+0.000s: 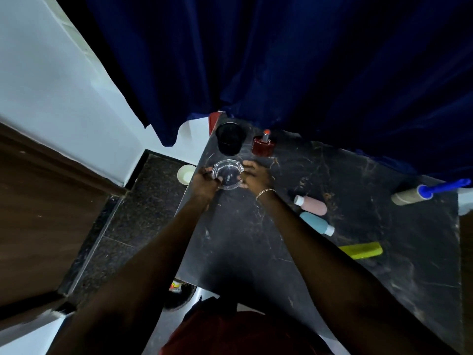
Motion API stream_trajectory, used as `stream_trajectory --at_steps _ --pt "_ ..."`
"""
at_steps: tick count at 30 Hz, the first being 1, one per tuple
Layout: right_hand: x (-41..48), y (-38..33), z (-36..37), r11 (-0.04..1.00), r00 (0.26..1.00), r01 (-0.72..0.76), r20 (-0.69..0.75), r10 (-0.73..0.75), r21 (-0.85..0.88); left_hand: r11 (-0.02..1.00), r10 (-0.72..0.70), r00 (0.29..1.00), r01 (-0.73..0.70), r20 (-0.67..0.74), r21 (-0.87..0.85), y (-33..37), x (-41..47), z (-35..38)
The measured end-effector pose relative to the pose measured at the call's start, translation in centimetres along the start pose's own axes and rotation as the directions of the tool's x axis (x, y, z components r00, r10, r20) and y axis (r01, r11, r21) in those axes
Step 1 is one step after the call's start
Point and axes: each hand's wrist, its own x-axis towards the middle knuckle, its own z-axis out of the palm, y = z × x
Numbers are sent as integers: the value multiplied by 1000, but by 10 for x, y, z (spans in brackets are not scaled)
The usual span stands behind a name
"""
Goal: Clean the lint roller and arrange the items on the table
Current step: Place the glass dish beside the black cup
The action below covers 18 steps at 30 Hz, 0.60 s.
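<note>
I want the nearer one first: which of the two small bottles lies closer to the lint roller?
The pink bottle; the blue bottle lies beside it, farther from the lint roller.

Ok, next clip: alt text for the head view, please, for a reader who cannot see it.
Both hands, left hand and right hand, grip a clear glass ashtray at the far left of a dark marble table. Behind it stand a black cup and red perfume bottle; to the right lie pink and blue travel bottles, a yellow comb and a blue-handled lint roller.

- Left grip [204, 179] and right grip [256, 175] clasp a clear glass ashtray [227, 175] on the dark tabletop [256, 239].
- Lint roller [419, 193] lies well apart at the right edge.
</note>
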Motion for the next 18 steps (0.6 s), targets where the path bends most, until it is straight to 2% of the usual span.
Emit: stream_trajectory --at_steps 3,5,8,11,18 --pt "14 4 12 998 999 -3 -51 0 -61 973 51 996 -33 -71 228 -1 13 -7" --pt "19 6 18 993 998 13 -63 -20 -116 947 86 992 -54 -89 317 -2 20 -10" --pt "25 9 27 990 997 45 -57 -53 -131 925 128 988 -87 -88 370 -4 30 -15" --pt "32 11 32 979 994 82 -57 -94 -185 931 113 991 -79 -76 357 -6 37 -17" --pt "47 13 38 975 999 4 -48 -15 -221 907 115 992 -86 -47 411 -6 55 -20"
